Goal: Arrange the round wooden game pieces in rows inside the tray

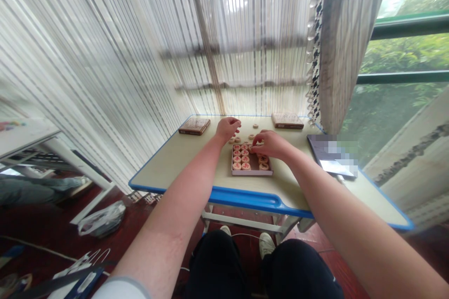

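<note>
A small open box [251, 172] on the desk holds rows of round wooden chess pieces [241, 159] with red marks. My right hand [268, 144] rests over the box's far right part, fingers curled in a pinch at a piece. My left hand [227, 128] hovers just beyond the box with fingers curled, above a few loose pieces [234, 140]; what it holds, if anything, is hidden. Another loose piece [256, 126] lies further back.
The desk [242, 197] has a blue rim. Two flat wooden boxes lie at the back, one left [194, 126] and one right [287, 120]. A dark tablet [331, 156] lies at the right. Curtains hang behind. Bags and clutter lie on the floor at left.
</note>
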The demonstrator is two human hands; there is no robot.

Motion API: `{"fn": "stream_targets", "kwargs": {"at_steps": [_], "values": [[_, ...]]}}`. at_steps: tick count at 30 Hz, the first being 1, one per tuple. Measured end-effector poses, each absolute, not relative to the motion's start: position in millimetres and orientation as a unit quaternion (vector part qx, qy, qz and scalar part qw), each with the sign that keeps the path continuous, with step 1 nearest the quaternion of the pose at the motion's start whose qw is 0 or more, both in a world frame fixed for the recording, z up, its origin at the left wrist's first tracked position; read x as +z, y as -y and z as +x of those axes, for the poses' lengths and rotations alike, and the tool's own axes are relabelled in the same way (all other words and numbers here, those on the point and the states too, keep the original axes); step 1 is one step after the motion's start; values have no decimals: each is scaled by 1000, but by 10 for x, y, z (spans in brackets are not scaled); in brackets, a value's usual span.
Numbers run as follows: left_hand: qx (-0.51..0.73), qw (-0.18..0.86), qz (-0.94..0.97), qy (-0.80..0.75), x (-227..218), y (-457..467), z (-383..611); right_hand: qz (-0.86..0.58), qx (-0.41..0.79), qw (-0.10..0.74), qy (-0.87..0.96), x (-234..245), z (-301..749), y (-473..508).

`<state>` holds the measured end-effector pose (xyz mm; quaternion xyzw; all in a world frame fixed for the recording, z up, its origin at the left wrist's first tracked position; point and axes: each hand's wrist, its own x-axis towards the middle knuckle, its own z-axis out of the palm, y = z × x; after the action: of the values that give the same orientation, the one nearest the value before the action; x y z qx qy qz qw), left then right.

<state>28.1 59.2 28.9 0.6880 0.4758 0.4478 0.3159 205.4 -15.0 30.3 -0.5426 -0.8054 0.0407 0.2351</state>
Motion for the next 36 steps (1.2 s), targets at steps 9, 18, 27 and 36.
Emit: {"fn": "stream_targets", "kwargs": {"at_steps": [9,18,27,36], "values": [[214,286,814,-459,452,-424,204,-558,40,259,787,331,2115,152],[147,290,839,-436,557,-329,170,-576,28,314,754,298,2169,120],[122,301,845,-425,515,-352,165,-574,19,326,751,279,2189,98],[245,280,834,-408,472,-428,165,-568,-1,345,748,224,2174,50]]}}
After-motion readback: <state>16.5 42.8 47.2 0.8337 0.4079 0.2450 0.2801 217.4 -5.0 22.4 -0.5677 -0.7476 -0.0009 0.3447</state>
